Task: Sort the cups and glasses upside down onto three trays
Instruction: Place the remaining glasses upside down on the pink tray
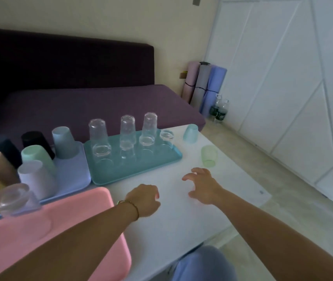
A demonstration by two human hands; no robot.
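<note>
Three trays are carried on the white table. Clear glasses are stood mouth down on the teal tray by the far edge. Coloured cups are inverted on the lavender tray to its left. The pink tray is laid at the near left corner. A pale blue cup and a green cup are set near the right edge. The left hand is curled, gripping nothing. The right hand is spread, empty, over the table.
</note>
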